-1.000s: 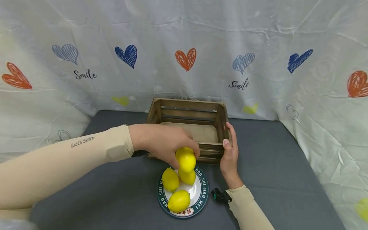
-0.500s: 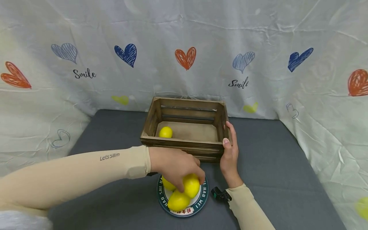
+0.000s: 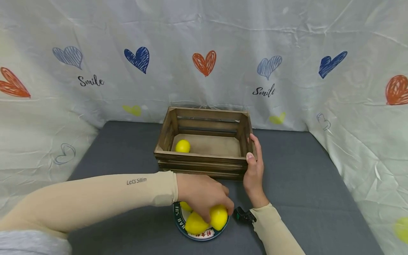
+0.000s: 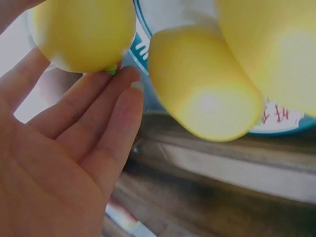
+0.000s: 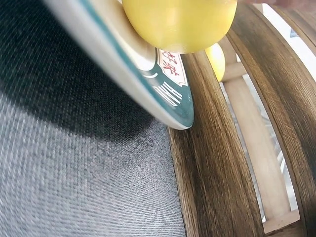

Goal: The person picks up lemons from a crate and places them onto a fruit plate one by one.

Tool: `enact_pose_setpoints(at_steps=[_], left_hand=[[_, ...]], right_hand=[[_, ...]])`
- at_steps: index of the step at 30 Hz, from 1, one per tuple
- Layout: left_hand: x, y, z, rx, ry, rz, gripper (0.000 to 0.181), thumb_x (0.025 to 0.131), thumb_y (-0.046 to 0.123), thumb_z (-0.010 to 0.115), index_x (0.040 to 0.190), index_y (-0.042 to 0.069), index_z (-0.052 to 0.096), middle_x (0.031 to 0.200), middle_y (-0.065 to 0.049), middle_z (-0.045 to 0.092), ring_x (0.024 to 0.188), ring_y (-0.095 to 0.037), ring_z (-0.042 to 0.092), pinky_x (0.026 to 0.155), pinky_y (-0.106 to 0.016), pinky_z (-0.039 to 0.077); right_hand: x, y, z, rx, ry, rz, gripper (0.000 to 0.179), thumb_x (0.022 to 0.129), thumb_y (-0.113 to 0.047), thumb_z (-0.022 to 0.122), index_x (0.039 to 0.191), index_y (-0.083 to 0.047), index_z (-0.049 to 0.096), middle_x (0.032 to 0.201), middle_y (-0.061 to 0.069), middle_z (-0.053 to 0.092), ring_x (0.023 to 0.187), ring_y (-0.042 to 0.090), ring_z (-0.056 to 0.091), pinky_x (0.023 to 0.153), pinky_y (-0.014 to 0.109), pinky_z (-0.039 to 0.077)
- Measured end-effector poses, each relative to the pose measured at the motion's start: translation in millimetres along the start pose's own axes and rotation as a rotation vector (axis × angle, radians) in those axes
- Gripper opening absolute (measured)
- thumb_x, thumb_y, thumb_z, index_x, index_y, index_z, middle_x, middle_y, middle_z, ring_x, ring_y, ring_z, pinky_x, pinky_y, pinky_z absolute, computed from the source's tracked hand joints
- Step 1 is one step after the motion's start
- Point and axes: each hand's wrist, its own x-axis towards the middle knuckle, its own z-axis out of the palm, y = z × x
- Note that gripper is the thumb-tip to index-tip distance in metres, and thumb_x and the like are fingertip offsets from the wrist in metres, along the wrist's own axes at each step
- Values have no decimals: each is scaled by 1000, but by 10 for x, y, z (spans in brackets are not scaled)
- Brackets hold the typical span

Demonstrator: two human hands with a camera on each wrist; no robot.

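Observation:
In the head view, my left hand [image 3: 204, 194] reaches over the plate [image 3: 179, 220], which has a green lettered rim, and holds a yellow lemon [image 3: 219, 217] between thumb and fingers. Seen from the left wrist, this lemon [image 4: 84, 34] lies against the fingertips. Beside it on the plate rests another lemon [image 3: 196, 223]; part of a further one [image 3: 185, 206] shows under the hand. My right hand [image 3: 254, 173] grips the right end of a slatted wooden crate [image 3: 204, 158], thumb at the front corner. Inside the crate, one lemon [image 3: 182, 146] lies at the left.
The crate stands just behind the plate on a dark grey tablecloth [image 3: 302, 184]. A white curtain [image 3: 236, 32] printed with hearts hangs around the table's back and sides. My left forearm [image 3: 105, 194] crosses in front of the crate's left part.
My left hand has moved from the crate's front down over the plate, lowering the lemon toward the plate's right side. The lemon in the crate has come into view. My right hand stays put.

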Motion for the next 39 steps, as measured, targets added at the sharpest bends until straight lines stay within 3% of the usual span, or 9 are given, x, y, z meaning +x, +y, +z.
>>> enact_pose_setpoints(at_steps=[3, 13, 20, 30, 39], left_hand=[[44, 15, 45, 13, -5, 4, 51, 89, 33, 90, 135, 40, 70, 116, 13, 63, 92, -2, 58, 75, -18, 51], [81, 12, 149, 102, -15, -1, 51, 86, 36, 92, 133, 42, 71, 113, 15, 66, 94, -2, 58, 77, -18, 50], [73, 25, 213, 122, -29, -31, 53, 80, 36, 96, 128, 45, 73, 109, 19, 67, 98, -3, 58, 79, -22, 51], [98, 30, 266, 147, -45, -23, 52, 82, 37, 96, 128, 45, 74, 111, 18, 69, 104, -6, 58, 90, -23, 52], [52, 47, 203, 132, -42, -15, 52, 83, 37, 95, 130, 45, 74, 115, 18, 70, 106, -6, 59, 87, -24, 53]], right_hand=[[-2, -5, 1, 3, 1, 2, 64, 101, -36, 41, 165, -39, 43, 172, -15, 38, 160, 15, 32, 121, 59, 21], [-4, -17, 15, 14, 8, 19, 65, 100, -37, 41, 165, -40, 43, 172, -14, 38, 141, 16, 36, 98, 45, 22], [3, -13, 21, 25, 18, 26, 65, 99, -36, 42, 164, -39, 44, 172, -15, 38, 143, 15, 37, 100, 42, 22], [3, -3, 27, 42, 25, 39, 65, 99, -35, 42, 164, -37, 45, 172, -12, 39, 139, 15, 37, 96, 42, 21], [17, -11, 26, 48, 24, 34, 66, 99, -34, 41, 164, -36, 45, 170, -10, 41, 136, 17, 38, 97, 41, 21]])
